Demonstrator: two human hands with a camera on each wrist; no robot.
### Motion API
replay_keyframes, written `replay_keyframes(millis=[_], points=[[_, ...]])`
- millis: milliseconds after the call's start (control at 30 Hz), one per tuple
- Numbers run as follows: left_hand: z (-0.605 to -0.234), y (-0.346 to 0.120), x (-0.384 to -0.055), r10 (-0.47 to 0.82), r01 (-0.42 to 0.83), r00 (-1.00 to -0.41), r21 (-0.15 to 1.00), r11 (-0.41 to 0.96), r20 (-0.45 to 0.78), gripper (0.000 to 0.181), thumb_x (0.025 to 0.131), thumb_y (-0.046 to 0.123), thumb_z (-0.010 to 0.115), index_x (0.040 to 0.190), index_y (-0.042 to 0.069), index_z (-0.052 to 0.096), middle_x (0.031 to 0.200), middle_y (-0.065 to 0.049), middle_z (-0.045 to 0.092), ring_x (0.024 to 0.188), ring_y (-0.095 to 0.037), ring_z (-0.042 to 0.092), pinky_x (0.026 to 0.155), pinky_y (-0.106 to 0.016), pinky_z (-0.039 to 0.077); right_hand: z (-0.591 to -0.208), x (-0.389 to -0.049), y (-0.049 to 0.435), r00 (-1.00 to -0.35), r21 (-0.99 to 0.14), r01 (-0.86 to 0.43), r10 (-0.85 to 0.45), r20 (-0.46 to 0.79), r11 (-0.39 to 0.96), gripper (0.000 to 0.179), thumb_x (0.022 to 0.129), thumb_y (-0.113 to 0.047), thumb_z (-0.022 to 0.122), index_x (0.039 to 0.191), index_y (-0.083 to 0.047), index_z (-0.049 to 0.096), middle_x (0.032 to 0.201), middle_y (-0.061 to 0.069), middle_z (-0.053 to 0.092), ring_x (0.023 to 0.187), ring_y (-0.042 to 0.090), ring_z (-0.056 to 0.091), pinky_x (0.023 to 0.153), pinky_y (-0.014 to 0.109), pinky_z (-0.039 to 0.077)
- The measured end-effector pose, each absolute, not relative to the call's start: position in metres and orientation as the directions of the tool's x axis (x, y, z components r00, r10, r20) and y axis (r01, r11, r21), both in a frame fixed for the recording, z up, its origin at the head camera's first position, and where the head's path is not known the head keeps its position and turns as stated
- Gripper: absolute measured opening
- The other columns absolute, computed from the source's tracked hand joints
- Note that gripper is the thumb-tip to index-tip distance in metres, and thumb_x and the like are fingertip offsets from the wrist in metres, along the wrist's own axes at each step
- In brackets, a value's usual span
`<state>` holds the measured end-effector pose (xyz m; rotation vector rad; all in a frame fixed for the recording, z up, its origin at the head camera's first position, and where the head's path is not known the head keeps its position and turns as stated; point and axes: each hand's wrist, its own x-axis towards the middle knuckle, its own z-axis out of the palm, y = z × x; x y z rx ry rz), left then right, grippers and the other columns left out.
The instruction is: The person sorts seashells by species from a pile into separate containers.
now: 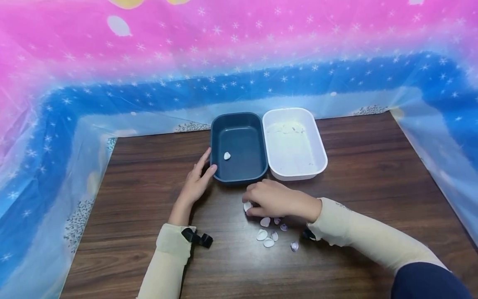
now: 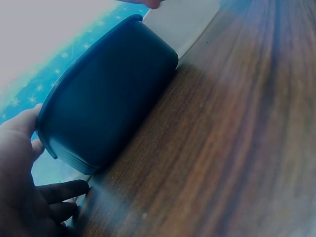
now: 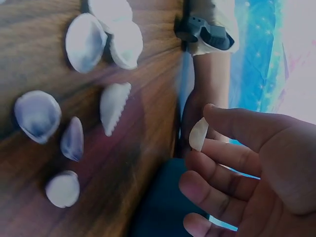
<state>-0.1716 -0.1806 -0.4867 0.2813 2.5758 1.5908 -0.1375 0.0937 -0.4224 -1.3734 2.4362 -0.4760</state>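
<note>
My right hand [image 1: 274, 198] pinches a white seashell [image 3: 198, 134] between thumb and index finger, above the table just in front of two plastic tubs. Below it lie several loose seashells [image 3: 85, 43], white and pale purple, on the wood. At the outer left side of the dark blue-green tub [image 1: 239, 180] is my left hand [image 1: 195, 182], its fingers extended and the thumb at the rim. One white shell [image 1: 227, 155] sits inside that tub, toward its left side. The left wrist view shows the tub's outer wall [image 2: 108, 94] beside the hand.
A white tub [image 1: 323, 160] stands against the right side of the dark one, with small bits near its far end. Beneath everything is a dark brown wooden table [image 1: 354, 166]. A pink and blue snowflake-patterned cloth [image 1: 179, 91] hangs around the back and sides.
</note>
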Motion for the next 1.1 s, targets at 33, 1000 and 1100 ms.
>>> replay_keyframes(millis=[33,1000,1100], points=[[-0.486,-0.18,-0.172,0.21,0.101,-0.978,0.893,0.438,0.008,0.063,0.113,0.028,0.051,0.17,0.02,0.025,0.169,-0.017,0.035,0.155,-0.036,0.034,0.13,-0.051,-0.001,-0.421,-0.139,0.093,-0.497,-0.429,-0.761,-0.863,-0.096,0.486,0.025,0.099,-0.024,0.075,0.117,-0.007,0.079,0.099,0.003,0.073,0.079,0.009,0.062,0.072,0.03,0.054],[-0.498,-0.185,-0.175,0.206,0.131,-0.978,0.891,0.434,0.044,0.062,0.113,0.036,0.052,0.169,0.03,0.027,0.169,-0.01,0.036,0.155,-0.033,0.034,0.131,-0.05,0.0,-0.389,-0.209,0.082,-0.63,-0.435,-0.699,-0.776,0.001,0.567,0.025,0.1,-0.02,0.072,0.118,-0.006,0.08,0.109,0.008,0.075,0.099,0.023,0.07,0.089,0.039,0.059],[-0.499,-0.184,-0.175,0.207,0.13,-0.977,0.893,0.431,0.043,0.062,0.113,0.035,0.052,0.169,0.029,0.027,0.169,-0.01,0.036,0.155,-0.033,0.034,0.131,-0.05,0.0,-0.395,-0.215,0.081,-0.65,-0.441,-0.681,-0.76,-0.006,0.585,0.025,0.101,-0.018,0.072,0.119,-0.004,0.08,0.11,0.01,0.075,0.099,0.025,0.07,0.09,0.041,0.06]])
